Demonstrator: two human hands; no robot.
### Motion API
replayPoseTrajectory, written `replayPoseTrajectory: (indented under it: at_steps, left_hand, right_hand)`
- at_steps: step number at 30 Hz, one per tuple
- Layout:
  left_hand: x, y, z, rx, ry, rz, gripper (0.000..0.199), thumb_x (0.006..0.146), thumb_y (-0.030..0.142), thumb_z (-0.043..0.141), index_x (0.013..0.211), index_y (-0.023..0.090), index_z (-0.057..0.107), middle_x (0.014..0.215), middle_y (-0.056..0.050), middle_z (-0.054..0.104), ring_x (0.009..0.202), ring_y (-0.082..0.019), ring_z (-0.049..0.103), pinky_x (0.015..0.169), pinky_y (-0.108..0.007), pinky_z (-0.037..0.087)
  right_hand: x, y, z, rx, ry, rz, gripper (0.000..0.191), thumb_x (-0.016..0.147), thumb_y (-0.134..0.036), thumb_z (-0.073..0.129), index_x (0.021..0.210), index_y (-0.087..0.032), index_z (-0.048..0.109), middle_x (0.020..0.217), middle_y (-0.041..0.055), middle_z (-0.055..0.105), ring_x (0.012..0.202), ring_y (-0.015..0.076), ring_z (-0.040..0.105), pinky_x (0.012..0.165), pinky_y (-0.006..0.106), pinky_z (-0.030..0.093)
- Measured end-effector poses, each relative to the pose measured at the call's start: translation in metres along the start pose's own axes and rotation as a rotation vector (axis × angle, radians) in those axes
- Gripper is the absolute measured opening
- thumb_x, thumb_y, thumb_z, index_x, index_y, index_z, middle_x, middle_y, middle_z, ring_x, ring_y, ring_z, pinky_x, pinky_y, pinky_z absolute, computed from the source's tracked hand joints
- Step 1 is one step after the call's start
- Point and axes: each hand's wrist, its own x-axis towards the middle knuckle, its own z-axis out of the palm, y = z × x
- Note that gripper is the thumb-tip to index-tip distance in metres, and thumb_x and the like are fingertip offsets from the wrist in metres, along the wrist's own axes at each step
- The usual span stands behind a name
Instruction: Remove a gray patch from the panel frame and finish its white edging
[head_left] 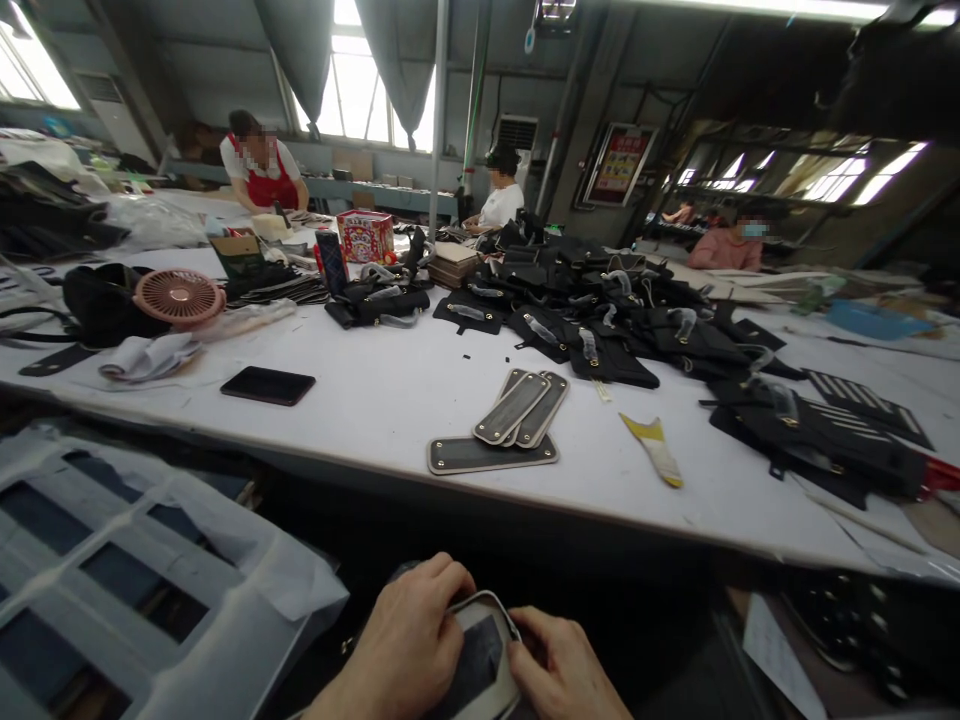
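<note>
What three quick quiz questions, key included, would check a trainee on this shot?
1. True or false: the phone lies left of the strips.
2. What do the left hand and right hand both hold?
A) the fan
B) a pale-edged piece
C) the red box
3. Fill in: the sheeting beside the left forearm is ____ in colour.

Key: 1 true; 2 B; 3 white

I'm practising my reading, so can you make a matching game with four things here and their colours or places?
1. Fan
2. Phone
3. Poster
4. Left hand and right hand

A. Red, in a frame
B. Holding a pale-edged piece
C. Pink, with round grille
D. Black, lying flat

Pairs: 1-C; 2-D; 3-A; 4-B
</note>
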Motion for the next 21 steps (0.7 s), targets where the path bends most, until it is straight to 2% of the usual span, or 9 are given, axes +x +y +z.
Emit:
replayPoseTrajectory:
  at_steps: [3,6,8,11,16,19,21]
  left_hand:
    - [0.001,0.000,0.003,-0.046,-0.009,0.083,0.050,0.068,0.002,0.045,0.104,0.031,0.064,0.108,0.003,0.066,0.102,-0.017,0.060,0.091,-0.029,0.044]
    - [0.007,-0.001,0.007,-0.031,-0.065,0.110,0.040,0.083,0.015,0.046,0.113,0.032,0.065,0.112,0.001,0.067,0.103,-0.020,0.062,0.091,-0.032,0.046]
    - [0.016,-0.002,0.009,-0.009,-0.100,0.113,0.036,0.086,0.018,0.042,0.106,0.029,0.069,0.104,-0.001,0.070,0.096,-0.021,0.066,0.083,-0.032,0.049]
    - [0.031,-0.003,0.010,-0.010,-0.136,0.120,0.034,0.080,0.018,0.044,0.093,0.028,0.074,0.096,-0.001,0.072,0.087,-0.022,0.068,0.075,-0.032,0.049]
    - [0.051,-0.009,0.013,-0.066,-0.204,0.081,0.033,0.073,0.020,0.046,0.084,0.027,0.076,0.092,0.000,0.076,0.087,-0.019,0.069,0.076,-0.028,0.049]
    - [0.054,-0.010,0.013,-0.069,-0.228,0.061,0.033,0.071,0.021,0.046,0.082,0.027,0.077,0.090,0.000,0.077,0.088,-0.019,0.069,0.077,-0.028,0.049]
    - [0.052,-0.009,0.012,-0.059,-0.223,0.061,0.034,0.071,0.021,0.045,0.084,0.027,0.076,0.092,-0.001,0.077,0.089,-0.020,0.069,0.077,-0.030,0.049]
  right_hand:
    - [-0.001,-0.004,0.002,-0.024,0.014,0.016,0.032,0.085,-0.034,0.040,0.079,-0.016,0.066,0.074,0.0063,0.069,0.065,0.0185,0.058,0.058,0.027,0.037]
    - [-0.002,-0.008,0.003,-0.059,0.027,0.023,0.039,0.087,-0.041,0.036,0.081,-0.017,0.066,0.075,0.0076,0.069,0.070,0.0213,0.062,0.065,0.029,0.042]
    - [-0.002,-0.009,0.003,-0.079,0.031,0.020,0.042,0.089,-0.044,0.034,0.082,-0.017,0.066,0.077,0.0084,0.069,0.073,0.0224,0.063,0.069,0.030,0.043]
    - [-0.001,-0.006,0.005,-0.084,0.045,0.025,0.043,0.090,-0.045,0.033,0.084,-0.017,0.065,0.080,0.0091,0.070,0.075,0.0231,0.063,0.069,0.031,0.043]
    - [0.001,0.003,0.014,-0.102,0.096,0.006,0.040,0.092,-0.042,0.034,0.085,-0.018,0.065,0.079,0.0067,0.069,0.073,0.0209,0.062,0.067,0.030,0.040]
    - [0.000,0.005,0.017,-0.132,0.122,-0.008,0.042,0.093,-0.041,0.032,0.085,-0.017,0.066,0.078,0.0067,0.069,0.073,0.0202,0.061,0.067,0.030,0.040]
    - [-0.004,0.006,0.019,-0.127,0.129,-0.005,0.043,0.093,-0.042,0.034,0.091,-0.016,0.068,0.082,0.0073,0.070,0.075,0.0205,0.062,0.068,0.030,0.041]
